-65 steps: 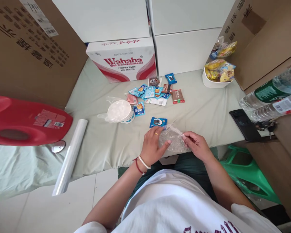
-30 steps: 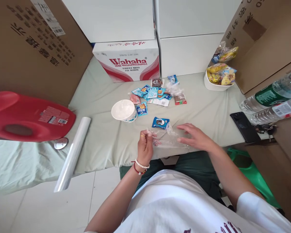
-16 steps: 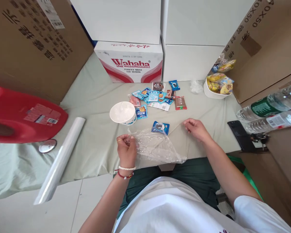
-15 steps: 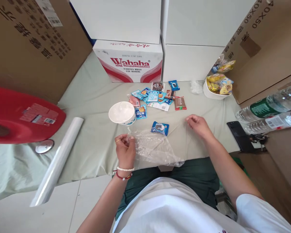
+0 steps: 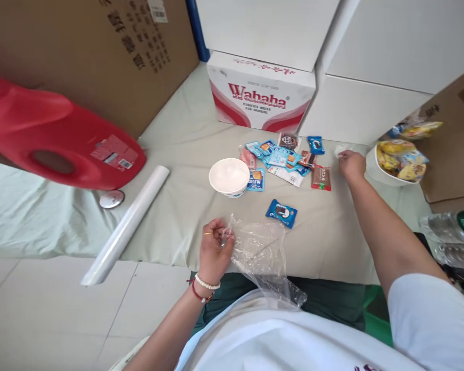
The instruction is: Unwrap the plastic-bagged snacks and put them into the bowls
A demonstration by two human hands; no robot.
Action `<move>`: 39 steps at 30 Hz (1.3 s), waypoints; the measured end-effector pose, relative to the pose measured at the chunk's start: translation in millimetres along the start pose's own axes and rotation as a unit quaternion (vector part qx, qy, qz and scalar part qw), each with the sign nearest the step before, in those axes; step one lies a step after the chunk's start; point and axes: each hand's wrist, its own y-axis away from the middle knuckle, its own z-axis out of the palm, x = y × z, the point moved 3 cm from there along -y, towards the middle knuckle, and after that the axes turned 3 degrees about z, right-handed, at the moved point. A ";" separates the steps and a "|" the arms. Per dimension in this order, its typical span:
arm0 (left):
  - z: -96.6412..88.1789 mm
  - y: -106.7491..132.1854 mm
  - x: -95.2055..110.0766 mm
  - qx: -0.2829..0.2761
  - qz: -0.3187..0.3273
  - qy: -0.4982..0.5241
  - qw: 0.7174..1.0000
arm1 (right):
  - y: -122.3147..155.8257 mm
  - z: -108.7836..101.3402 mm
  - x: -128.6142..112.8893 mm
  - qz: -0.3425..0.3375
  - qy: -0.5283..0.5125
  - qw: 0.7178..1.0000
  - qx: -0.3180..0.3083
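My left hand pinches the upper left edge of a clear plastic bag, whose lower end hangs over the table's front edge onto my lap. At the back right, my right hand has its fingers closed on a crumpled piece of clear plastic, mostly covered by the hand. Just above the bag lies a blue snack packet. A white paper bowl stands beyond my left hand. Several small snack packets are piled to the bowl's right, with a red-brown packet at the pile's right end.
A white tub of yellow snack packs stands right of my right hand. On the left are a red jug, a round lid and a plastic film roll. The Wahaha carton and white boxes line the back; bottles lie right.
My right hand has reached forward and right to the crumpled plastic. My left hand still holds the bag, which now hangs lower over the edge. The view has turned left.
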 end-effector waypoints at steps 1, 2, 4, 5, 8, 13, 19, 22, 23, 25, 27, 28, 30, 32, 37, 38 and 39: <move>-0.3 0.2 -0.4 0.001 0.006 0.002 1.000 | 5.2 4.5 -12.4 -0.001 0.007 1.000 0.018; -0.1 0.3 -0.6 0.000 0.013 0.001 1.000 | 11.7 8.9 -28.8 -0.009 0.021 0.999 0.038; 0.9 0.4 -0.3 -0.001 0.024 0.000 1.000 | 28.1 20.3 -74.3 -0.080 0.034 0.995 0.054; 1.4 0.6 0.1 0.000 0.028 0.005 1.000 | 38.4 28.4 -103.2 -0.163 0.038 0.985 0.040; 2.3 0.9 1.2 0.008 0.032 0.030 0.999 | 72.6 61.5 -188.1 -0.381 0.020 0.923 -0.056; 2.7 2.4 1.0 0.016 0.042 0.048 0.998 | 124.5 147.0 -264.7 -0.499 0.166 0.762 -0.378; 2.0 2.8 -0.8 0.025 0.051 0.075 0.996 | 139.9 189.8 -281.3 -0.457 0.357 0.658 -0.480; -0.7 1.0 -1.5 0.024 0.043 0.118 0.992 | 135.1 166.9 -285.5 -0.444 0.325 0.693 -0.466; -1.8 0.6 -1.6 0.026 0.036 0.133 0.990 | 134.9 153.8 -284.6 -0.438 0.300 0.717 -0.451; -3.2 0.8 -0.6 0.030 0.022 0.160 0.986 | 139.5 122.8 -277.7 -0.429 0.222 0.779 -0.399; -2.0 3.0 4.1 0.029 0.015 0.183 0.983 | 153.2 92.2 -261.8 -0.422 0.117 0.828 -0.349; 0.0 4.7 8.4 0.022 0.015 0.193 0.981 | 163.5 80.5 -250.3 -0.417 0.067 0.838 -0.345; 7.0 8.3 20.0 -0.008 0.022 0.209 0.978 | 188.0 67.5 -222.5 -0.393 -0.002 0.834 -0.386; 16.2 11.0 32.5 -0.046 0.034 0.216 0.975 | 210.1 65.3 -192.9 -0.336 -0.026 0.834 -0.438; 32.6 12.7 37.5 -0.140 0.066 0.160 0.975 | 219.7 62.0 -139.4 -0.158 -0.077 0.891 -0.419; 33.0 13.6 32.3 -0.160 0.067 0.130 0.976 | 214.9 58.7 -132.2 -0.133 -0.086 0.903 -0.399; 31.8 14.8 25.9 -0.175 0.067 0.093 0.978 | 209.2 55.1 -125.4 -0.110 -0.089 0.914 -0.380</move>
